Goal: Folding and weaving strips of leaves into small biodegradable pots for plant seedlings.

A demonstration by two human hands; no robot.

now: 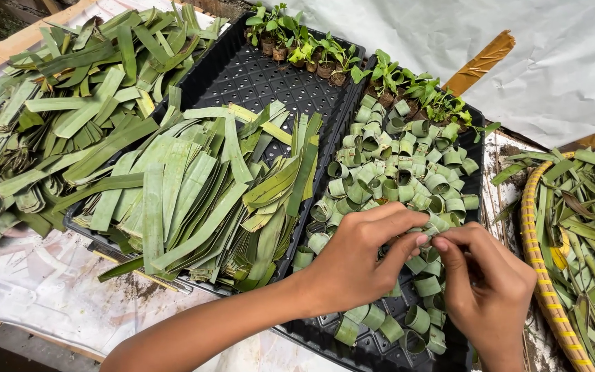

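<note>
White sheet (pixel 49 289) under black trays (pixel 256 76); both hands (pixel 352 265) (pixel 487 289) grip closed, pinching leaf ring (pixel 437 224).

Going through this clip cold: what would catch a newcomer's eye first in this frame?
Probably the two hands at bottom centre, the left hand and right hand, meeting fingertip to fingertip over a small green leaf strip. Under them a black tray is heaped with rolled leaf rings, with seedlings along its far edge. To the left, flat cut leaf strips lie piled on a second black tray.
</note>
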